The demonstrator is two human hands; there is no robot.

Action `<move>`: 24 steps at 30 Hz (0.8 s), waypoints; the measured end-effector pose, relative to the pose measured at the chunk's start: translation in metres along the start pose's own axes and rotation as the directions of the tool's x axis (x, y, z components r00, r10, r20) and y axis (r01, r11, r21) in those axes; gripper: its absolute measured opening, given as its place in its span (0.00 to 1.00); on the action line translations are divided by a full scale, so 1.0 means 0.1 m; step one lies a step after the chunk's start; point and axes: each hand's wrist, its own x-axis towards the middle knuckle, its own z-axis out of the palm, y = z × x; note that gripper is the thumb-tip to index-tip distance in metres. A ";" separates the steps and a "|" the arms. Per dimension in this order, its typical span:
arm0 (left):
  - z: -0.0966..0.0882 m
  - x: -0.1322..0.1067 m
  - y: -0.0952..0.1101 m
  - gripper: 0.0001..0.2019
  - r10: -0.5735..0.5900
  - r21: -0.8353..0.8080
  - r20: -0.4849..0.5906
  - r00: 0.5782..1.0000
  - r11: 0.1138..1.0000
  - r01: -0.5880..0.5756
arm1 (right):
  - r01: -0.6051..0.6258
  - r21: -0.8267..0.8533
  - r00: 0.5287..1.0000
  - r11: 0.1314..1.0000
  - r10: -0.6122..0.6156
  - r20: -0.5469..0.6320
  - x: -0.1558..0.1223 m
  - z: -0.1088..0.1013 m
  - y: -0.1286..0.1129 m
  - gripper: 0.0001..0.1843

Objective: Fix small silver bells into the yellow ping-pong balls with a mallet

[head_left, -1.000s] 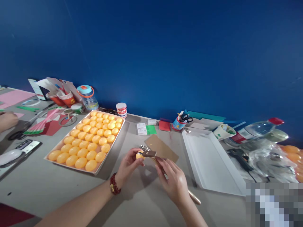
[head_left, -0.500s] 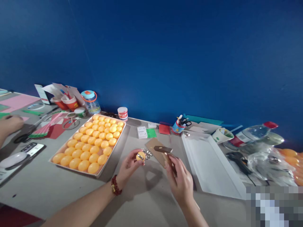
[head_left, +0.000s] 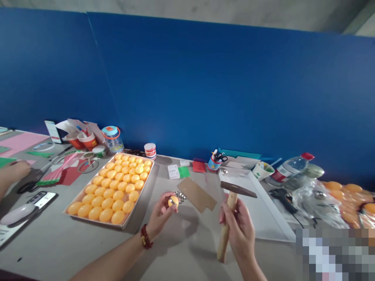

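My left hand [head_left: 162,214] is closed round an orange ball [head_left: 174,201], whose near face carries small shiny metal pieces. Beside the ball is a cluster of silvery metal bits [head_left: 180,196], too small to make out exactly. In my right hand [head_left: 238,226] is a hammer with a dark metal head [head_left: 238,189] and a pale wooden handle [head_left: 223,240], its head raised above the fingers. Between the hands, a brown piece of cardboard [head_left: 197,194] with a notched end lies on the table.
A box of orange balls [head_left: 127,223] stands left. On the right are a white tray [head_left: 271,218], a plastic bottle [head_left: 293,166] and plastic bags [head_left: 316,203]. A pen cup [head_left: 214,164] stands by the blue wall [head_left: 187,89]. Another person's hand [head_left: 19,170] is at far left.
My right hand has moved right, away from the cardboard, and the hammer now stands more upright. My left hand keeps hold of the ball. The view has tilted up slightly.
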 end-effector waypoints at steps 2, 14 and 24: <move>0.00 -0.01 0.00 0.15 -0.002 0.015 0.017 1.000 1.000 0.001 | -0.056 0.004 0.994 0.998 0.056 0.096 -0.08 -0.05 0.10 0.23; -0.01 0.04 -0.09 0.18 -0.015 -0.028 -0.039 0.999 1.000 0.014 | -0.331 -0.050 0.829 0.942 0.316 0.462 -0.48 0.16 0.47 0.35; -0.02 0.08 -0.11 0.18 -0.024 -0.041 -0.071 0.997 0.999 0.021 | -0.559 0.012 0.781 0.829 0.522 0.344 -0.68 0.37 0.40 0.42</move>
